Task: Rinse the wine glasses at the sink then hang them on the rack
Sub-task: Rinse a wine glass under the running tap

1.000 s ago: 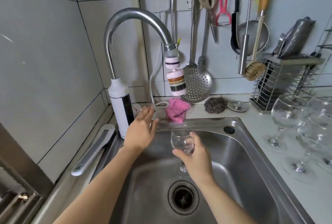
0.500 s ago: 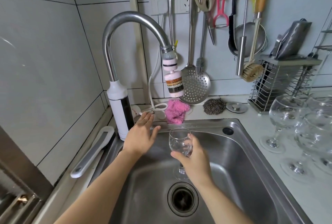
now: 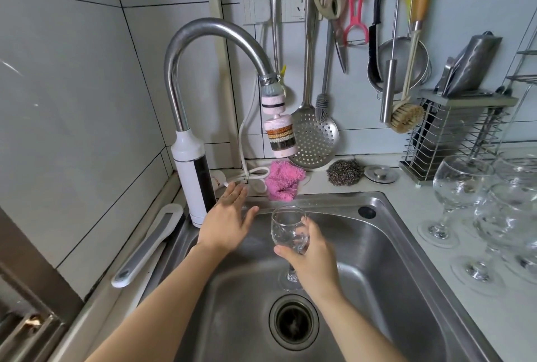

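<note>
r hand (image 3: 312, 257) grips glass (image 3: 286, 228) bowl, prob

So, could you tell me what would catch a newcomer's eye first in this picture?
Probably the clear wine glass, held upright by its bowl in the right hand over the steel sink, with the open left hand beside it. Then the tall curved tap behind, and more glasses standing on the counter at right.

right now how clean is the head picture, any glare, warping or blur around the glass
Head view: wide-angle warping bows the left wall tiles, which carry faint glare streaks; the wine glass in the right hand is sharp but faint against the steel sink; the counter glasses at the right edge look stretched.
</note>
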